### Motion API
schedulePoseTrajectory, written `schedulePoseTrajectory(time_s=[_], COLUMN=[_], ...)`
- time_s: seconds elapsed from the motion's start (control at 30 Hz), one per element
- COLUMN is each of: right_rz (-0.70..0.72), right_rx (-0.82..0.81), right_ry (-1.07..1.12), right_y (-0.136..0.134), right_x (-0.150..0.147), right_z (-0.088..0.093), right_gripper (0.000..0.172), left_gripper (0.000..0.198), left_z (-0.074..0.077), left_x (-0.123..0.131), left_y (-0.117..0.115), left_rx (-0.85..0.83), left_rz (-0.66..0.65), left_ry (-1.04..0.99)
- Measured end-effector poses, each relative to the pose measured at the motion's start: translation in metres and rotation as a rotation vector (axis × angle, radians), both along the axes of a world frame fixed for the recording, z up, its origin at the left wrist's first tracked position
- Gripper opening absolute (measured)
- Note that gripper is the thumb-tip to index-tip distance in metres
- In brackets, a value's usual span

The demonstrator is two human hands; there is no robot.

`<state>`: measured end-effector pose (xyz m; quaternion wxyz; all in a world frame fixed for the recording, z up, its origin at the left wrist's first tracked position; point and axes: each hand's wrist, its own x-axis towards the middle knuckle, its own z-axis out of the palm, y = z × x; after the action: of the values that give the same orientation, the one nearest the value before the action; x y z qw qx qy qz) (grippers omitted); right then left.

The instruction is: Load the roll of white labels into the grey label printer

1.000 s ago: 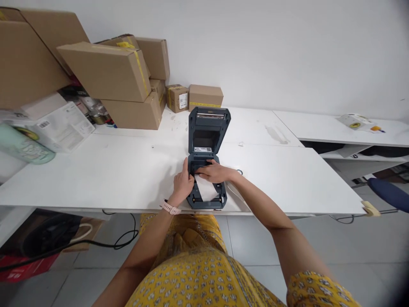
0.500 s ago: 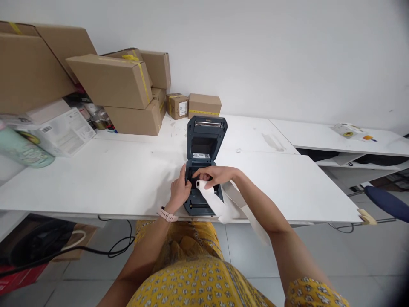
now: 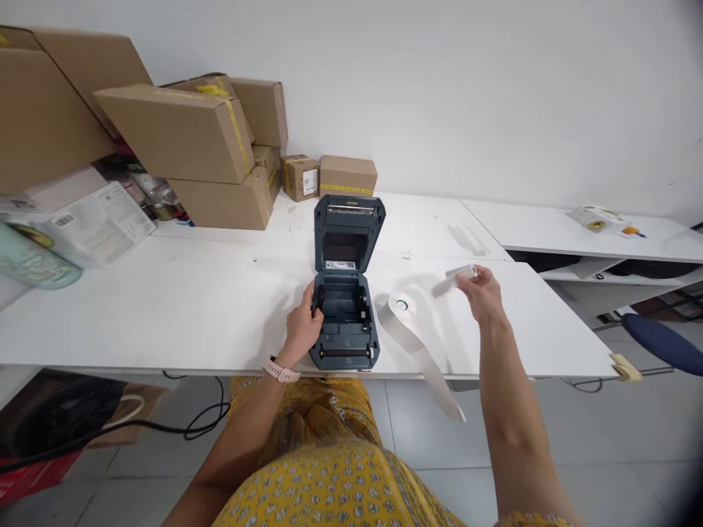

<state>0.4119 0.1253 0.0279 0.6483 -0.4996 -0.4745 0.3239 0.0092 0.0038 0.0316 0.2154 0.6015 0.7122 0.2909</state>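
The printer (image 3: 343,333) sits on the white tabletop (image 3: 165,307), close to the front edge & right in front of the person. Its lid (image 3: 348,230) is flipped up & back, so you can see inside. The left hand (image 3: 304,326) grabs the printer's left side, w/ fingers curled over the wall. A pink watch (image 3: 280,369) is on that wrist. The right hand (image 3: 483,293) is up over the tabletop, well off to the right of the printer. It pinches a small white tube (image 3: 455,279) w/ its fingertips. The tube looks blurry & points left. Between the printer & the right hand, a paper roll (image 3: 400,304) lies flat on the tabletop, just beside the printer. A long paper strip (image 3: 433,373) runs from the roll, goes over the front edge & hangs down. At the back left, big brown boxes (image 3: 181,139) w/ yellow tape are piled by the wall. 2 small boxes (image 3: 329,174) stand behind the lid. Far left there is a white box (image 3: 93,223) w/ a barcode & a green bottle (image 3: 30,256). On the right a blue chair (image 3: 662,333) pokes in.
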Motion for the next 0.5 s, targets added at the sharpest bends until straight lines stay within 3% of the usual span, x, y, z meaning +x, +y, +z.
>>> schedulePoseTrajectory(time_s=[0.13, 0.23, 0.37, 0.5], right_rz=[-0.270, -0.357, -0.325, -0.320], right_rx=[-0.127, -0.167, -0.222, -0.221], right_ry=[-0.004, -0.042, -0.097, -0.091], right_y=[0.004, -0.001, -0.011, -0.036], right_x=[-0.009, -0.021, -0.029, -0.031], right_z=[-0.054, -0.079, -0.088, -0.090], right_gripper=[0.063, 0.058, 0.053, 0.065], left_gripper=[0.070, 0.069, 0.069, 0.069], left_z=[0.001, -0.001, -0.005, -0.006], left_x=[0.000, 0.000, -0.001, -0.002], left_y=[0.000, 0.001, 0.001, 0.002], left_rx=[-0.008, -0.003, 0.020, 0.039], left_rz=[0.009, 0.011, 0.009, 0.012], left_ry=[0.005, 0.006, -0.013, -0.026])
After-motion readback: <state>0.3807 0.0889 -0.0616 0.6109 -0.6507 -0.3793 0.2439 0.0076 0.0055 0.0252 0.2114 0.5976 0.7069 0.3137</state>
